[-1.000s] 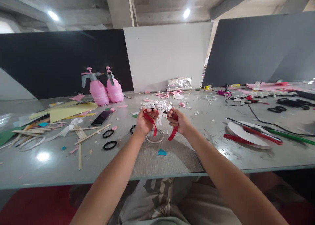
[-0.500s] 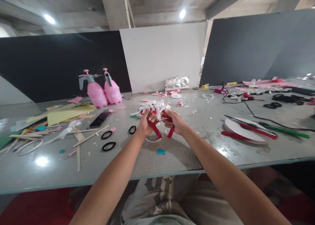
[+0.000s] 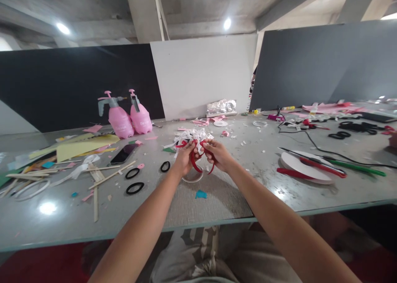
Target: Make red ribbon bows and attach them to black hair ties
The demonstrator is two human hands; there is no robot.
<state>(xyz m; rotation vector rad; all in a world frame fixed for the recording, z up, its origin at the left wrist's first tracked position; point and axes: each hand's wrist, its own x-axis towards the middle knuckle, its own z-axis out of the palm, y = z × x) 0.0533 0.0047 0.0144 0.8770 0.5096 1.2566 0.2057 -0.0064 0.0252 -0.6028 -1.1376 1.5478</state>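
Note:
Over the middle of the table, my left hand (image 3: 186,157) and my right hand (image 3: 216,153) are close together. Both pinch a red ribbon (image 3: 195,164), whose loose ends hang down below the fingers. Right behind the fingers is a bunch of curled white ribbon strips (image 3: 194,135), partly covered by my hands. A white ring (image 3: 192,179) shows under the left hand, its upper part hidden. Whether the ribbon is tied to the white bunch I cannot tell.
Left are black hair ties (image 3: 135,188), wooden sticks (image 3: 96,202), a phone (image 3: 123,154) and two pink spray bottles (image 3: 141,117). A blue scrap (image 3: 201,194) lies near the front. Right are a ribbon spool (image 3: 305,167), red-handled tool (image 3: 322,167) and black cable (image 3: 316,140). Someone's hand (image 3: 393,140) shows far right.
My hands have drawn closer together, and the red ribbon between them now hangs in narrower, curved ends. Another person's hand has come in at the right edge. The view has shifted slightly.

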